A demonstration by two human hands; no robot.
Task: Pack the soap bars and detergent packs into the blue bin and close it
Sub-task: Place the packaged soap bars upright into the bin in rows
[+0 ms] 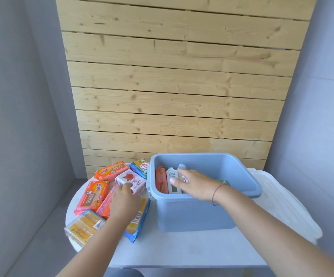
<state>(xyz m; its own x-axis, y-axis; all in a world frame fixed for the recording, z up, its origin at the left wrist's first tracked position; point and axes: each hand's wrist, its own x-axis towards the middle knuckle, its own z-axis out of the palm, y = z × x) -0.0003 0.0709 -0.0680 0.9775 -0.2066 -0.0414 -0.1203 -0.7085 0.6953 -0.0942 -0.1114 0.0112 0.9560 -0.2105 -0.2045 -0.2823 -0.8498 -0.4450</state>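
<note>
Bin [194,212] contents half-hidden (right hand [196,183])

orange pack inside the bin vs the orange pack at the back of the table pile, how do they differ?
The orange pack in the blue bin stands on edge, against the bin's left wall; the orange pack at the back of the pile lies flat on the table. The first shows only a narrow side, the second its full printed face. The first is packed, the second not yet. Both are orange plastic-wrapped packs with yellow print.

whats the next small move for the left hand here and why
Probably close the left hand on the white rose-print pack and carry it to the blue bin; its fingers already rest on that pack, and the bin shows room beside the right hand.
</note>
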